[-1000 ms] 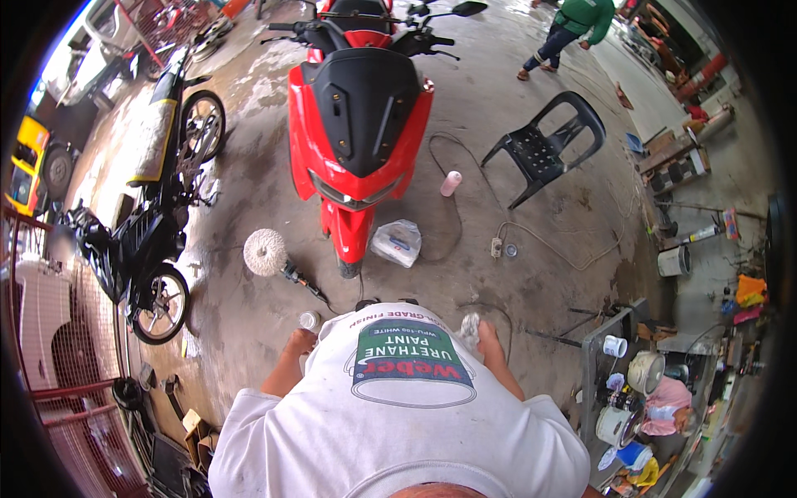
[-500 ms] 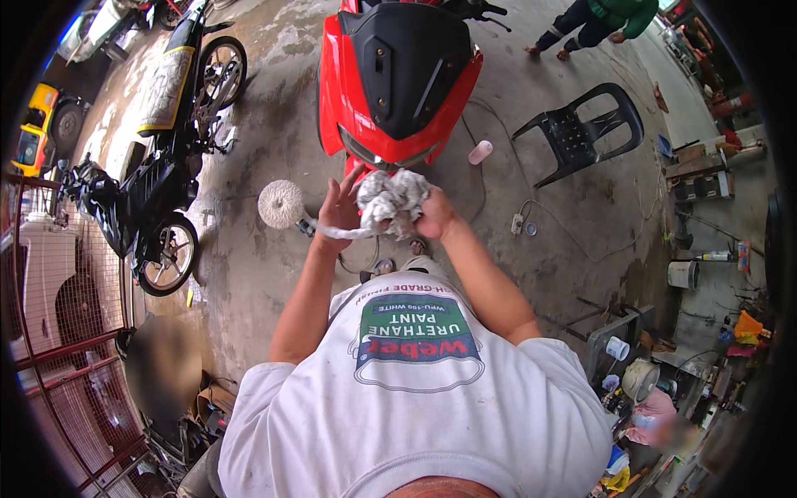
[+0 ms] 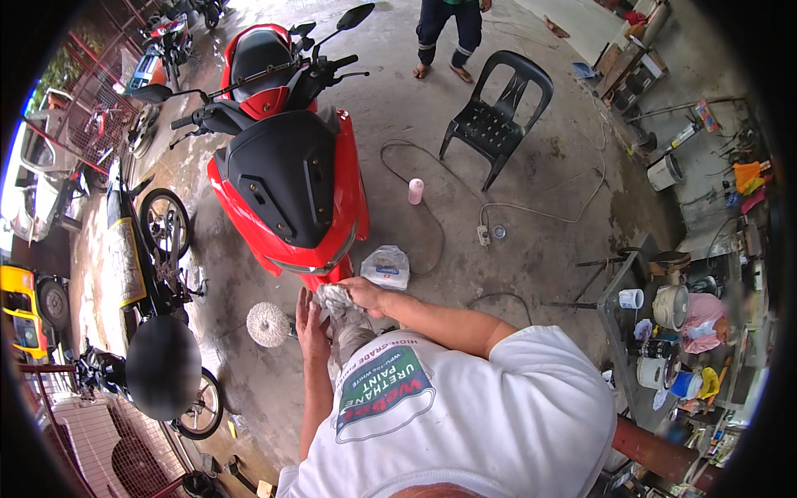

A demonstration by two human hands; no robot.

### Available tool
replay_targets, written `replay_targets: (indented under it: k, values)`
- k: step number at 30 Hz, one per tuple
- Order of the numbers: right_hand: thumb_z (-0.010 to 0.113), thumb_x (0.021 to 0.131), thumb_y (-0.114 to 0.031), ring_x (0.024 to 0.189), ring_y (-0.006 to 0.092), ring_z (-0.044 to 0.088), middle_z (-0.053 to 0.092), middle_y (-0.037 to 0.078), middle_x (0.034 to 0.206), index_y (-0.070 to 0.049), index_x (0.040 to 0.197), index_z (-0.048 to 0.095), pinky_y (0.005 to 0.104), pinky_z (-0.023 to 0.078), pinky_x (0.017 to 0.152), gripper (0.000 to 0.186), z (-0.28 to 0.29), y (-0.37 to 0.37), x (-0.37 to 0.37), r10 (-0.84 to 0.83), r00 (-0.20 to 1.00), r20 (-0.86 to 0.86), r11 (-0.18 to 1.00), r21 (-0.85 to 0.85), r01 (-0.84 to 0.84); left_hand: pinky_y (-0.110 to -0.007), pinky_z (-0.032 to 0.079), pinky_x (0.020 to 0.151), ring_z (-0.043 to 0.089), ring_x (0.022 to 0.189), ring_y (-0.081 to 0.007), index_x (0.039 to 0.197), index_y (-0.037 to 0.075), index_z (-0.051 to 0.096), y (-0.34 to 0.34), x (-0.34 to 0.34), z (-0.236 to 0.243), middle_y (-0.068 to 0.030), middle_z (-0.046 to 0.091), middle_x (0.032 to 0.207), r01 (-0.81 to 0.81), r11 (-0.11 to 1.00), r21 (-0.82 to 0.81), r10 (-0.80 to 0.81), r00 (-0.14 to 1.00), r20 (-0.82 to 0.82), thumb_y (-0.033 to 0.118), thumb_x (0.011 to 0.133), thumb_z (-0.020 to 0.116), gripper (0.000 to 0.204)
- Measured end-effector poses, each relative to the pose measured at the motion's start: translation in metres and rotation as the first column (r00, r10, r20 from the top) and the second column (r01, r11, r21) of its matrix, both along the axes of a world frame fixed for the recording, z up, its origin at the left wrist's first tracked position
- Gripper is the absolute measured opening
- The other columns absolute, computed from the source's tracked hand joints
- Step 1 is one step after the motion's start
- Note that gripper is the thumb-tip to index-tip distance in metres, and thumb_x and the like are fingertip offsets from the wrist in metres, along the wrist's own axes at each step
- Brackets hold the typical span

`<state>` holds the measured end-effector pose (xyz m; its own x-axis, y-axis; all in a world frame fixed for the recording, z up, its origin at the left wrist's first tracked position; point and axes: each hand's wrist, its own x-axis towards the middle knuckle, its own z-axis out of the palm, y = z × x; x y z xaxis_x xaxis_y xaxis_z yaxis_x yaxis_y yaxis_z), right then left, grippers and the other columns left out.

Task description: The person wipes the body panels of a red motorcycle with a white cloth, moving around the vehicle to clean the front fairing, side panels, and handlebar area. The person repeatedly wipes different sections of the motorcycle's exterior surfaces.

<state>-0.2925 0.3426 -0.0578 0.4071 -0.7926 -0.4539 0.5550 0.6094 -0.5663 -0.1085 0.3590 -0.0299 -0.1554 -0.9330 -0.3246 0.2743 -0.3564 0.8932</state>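
My right hand (image 3: 365,297) is closed on a crumpled, greyish-white rag (image 3: 336,300) just below the front fender of a red scooter (image 3: 290,191) with black panels. My left hand (image 3: 311,324) is beside the rag, to its left, its fingers extended and apart. A round white fluffy pad (image 3: 267,324) on a tool, mostly hidden, lies on the floor left of my hands. A clear plastic bag (image 3: 385,266) lies right of the fender.
A black plastic chair (image 3: 498,116), a pink bottle (image 3: 415,191) and cables are on the concrete floor. A person (image 3: 448,29) stands behind the chair. A black motorcycle (image 3: 133,249) lines the left; a cluttered bench (image 3: 631,274) with pots and buckets the right.
My hands have come from either side of my body to the rag at the scooter's front. The view has swung, shifting the scooter leftward. The other person has moved near the chair.
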Motion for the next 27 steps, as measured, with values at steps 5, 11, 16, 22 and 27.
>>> replay_targets:
  k: [5,11,16,22,27]
  values:
    - [0.055,0.107,-0.023,0.101,0.0163,0.072,0.075,0.006,0.113,-0.009,0.120,0.072,0.0362,0.059,0.087,0.026,0.006,-0.016,0.000,-0.121,0.992,-0.018,0.989,0.083,0.122,-0.046,0.028,0.125,0.037,0.153,-0.0375,0.157,0.006,0.048,-0.021,-0.030,0.046,-0.0205,0.041,0.165,0.487,0.725,-0.486,-0.047,0.740,0.671,0.035,0.101,0.069,0.066]
    - [0.059,0.103,-0.057,0.108,0.0172,0.070,0.074,0.002,0.116,-0.017,0.127,0.065,0.0377,0.057,0.094,0.046,0.088,-0.025,-0.013,-0.184,0.909,0.374,0.976,0.178,0.125,-0.046,0.027,0.126,0.039,0.153,-0.0369,0.154,0.003,0.051,-0.064,-0.029,0.073,-0.0198,0.048,0.160,0.668,0.611,-0.425,-0.101,0.598,0.795,0.042,0.109,0.052,0.059]
    - [0.059,0.105,-0.050,0.105,0.0245,0.074,0.077,0.010,0.112,-0.010,0.124,0.071,0.0472,0.060,0.095,0.045,0.052,-0.050,0.008,-0.248,0.910,0.333,0.968,0.047,0.247,-0.043,0.027,0.125,0.031,0.157,-0.0322,0.164,0.002,0.033,-0.100,0.001,0.083,-0.0204,0.031,0.170,0.366,0.767,-0.527,-0.162,0.905,0.394,0.046,0.106,0.059,0.077]
    - [0.054,0.110,-0.039,0.108,0.0264,0.072,0.075,0.010,0.120,-0.004,0.123,0.070,0.0407,0.056,0.098,0.040,0.093,-0.108,0.066,-0.508,0.858,0.077,0.786,-0.367,0.498,-0.045,0.038,0.121,0.044,0.148,-0.0284,0.168,0.015,0.027,-0.159,0.026,0.076,-0.0100,0.041,0.165,0.316,0.945,-0.079,-0.312,0.810,-0.496,0.048,0.109,0.050,0.071]
    - [0.065,0.102,-0.030,0.103,0.0332,0.068,0.072,0.013,0.114,-0.003,0.115,0.074,0.0444,0.053,0.091,0.031,0.081,-0.157,0.114,-0.847,0.201,-0.492,0.462,-0.869,-0.178,-0.040,0.058,0.096,0.070,0.112,-0.0233,0.146,0.009,0.055,-0.198,0.085,0.058,-0.0085,0.070,0.126,0.310,0.950,0.040,-0.257,0.847,-0.465,0.024,0.104,0.064,0.045]
